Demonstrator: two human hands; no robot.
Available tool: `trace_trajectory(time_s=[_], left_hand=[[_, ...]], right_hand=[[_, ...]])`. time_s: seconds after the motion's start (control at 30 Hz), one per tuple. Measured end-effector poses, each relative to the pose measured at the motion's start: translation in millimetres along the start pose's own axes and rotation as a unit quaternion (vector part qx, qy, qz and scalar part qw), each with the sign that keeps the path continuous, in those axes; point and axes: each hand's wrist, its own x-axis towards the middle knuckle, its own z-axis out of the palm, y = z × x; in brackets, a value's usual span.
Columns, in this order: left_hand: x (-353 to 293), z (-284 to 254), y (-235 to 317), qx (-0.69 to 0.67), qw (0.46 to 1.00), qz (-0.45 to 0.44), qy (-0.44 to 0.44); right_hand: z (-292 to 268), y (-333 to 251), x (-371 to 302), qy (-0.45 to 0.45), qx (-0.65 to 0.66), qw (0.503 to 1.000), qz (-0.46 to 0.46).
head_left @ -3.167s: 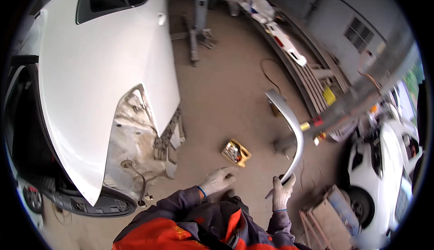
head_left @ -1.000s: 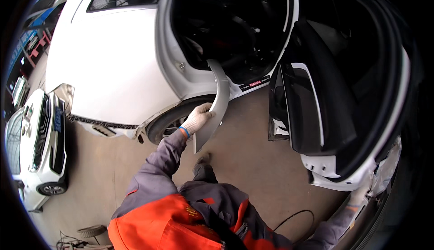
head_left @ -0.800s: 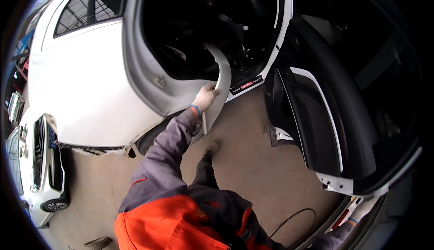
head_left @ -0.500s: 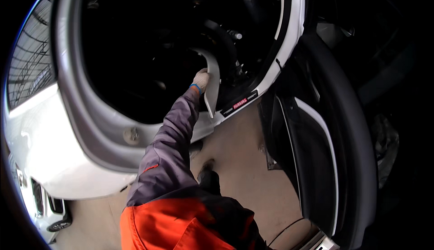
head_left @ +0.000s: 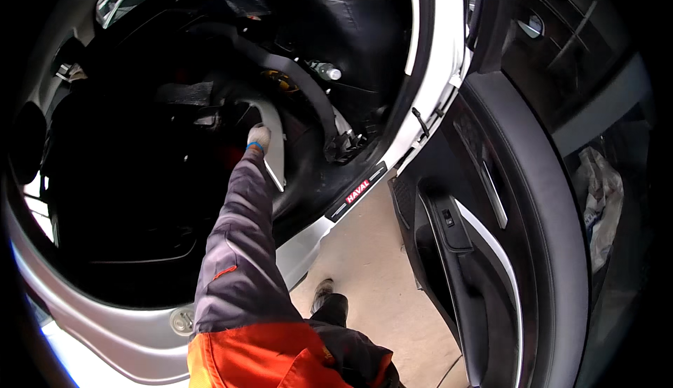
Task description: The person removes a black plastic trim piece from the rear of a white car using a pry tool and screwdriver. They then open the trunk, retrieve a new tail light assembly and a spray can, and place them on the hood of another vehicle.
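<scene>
My left hand point(head_left: 259, 138), in a pale knit glove with a blue band at the wrist, reaches into an open car doorway. Its fingers close on the edge of a curved light-grey trim panel point(head_left: 275, 144). The panel stands upright just inside the sill, its narrow end pointing down towards the doorway. Part of the grip is hidden behind the glove. Beyond the panel runs a dark curved trim strip point(head_left: 306, 83) with yellow parts point(head_left: 279, 79) beside it. My right hand is out of sight.
A black sill plate point(head_left: 357, 192) lines the doorway's lower edge. At right the open door point(head_left: 484, 248) stands wide, with plastic wrapping point(head_left: 599, 206) behind it. A clear bottle point(head_left: 327, 71) lies inside the car. A shoe point(head_left: 322, 295) of mine is on the floor point(head_left: 378, 269).
The view has shifted further into the car, and the interior looks brighter. My left hand, still on the trim panel, now appears further left in the picture.
</scene>
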Motion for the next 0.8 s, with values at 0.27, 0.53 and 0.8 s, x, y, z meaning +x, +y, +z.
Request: trace_trajectory(time_s=[0.27,0.53,0.8], left_hand=[[-130,28,43,0.331,0.886,0.268,0.182],[-541,50,-52,0.295,0.909,0.220,-0.194],[-805,-169,-166,0.393,0.903,-0.096,-0.147]], right_hand=[[-38,31,-1,-0.010,0.008,1.000,-0.020],[-235,101,86,0.133,0.021,0.976,-0.169],[-438,213,156,0.219,0.055,0.950,-0.216]])
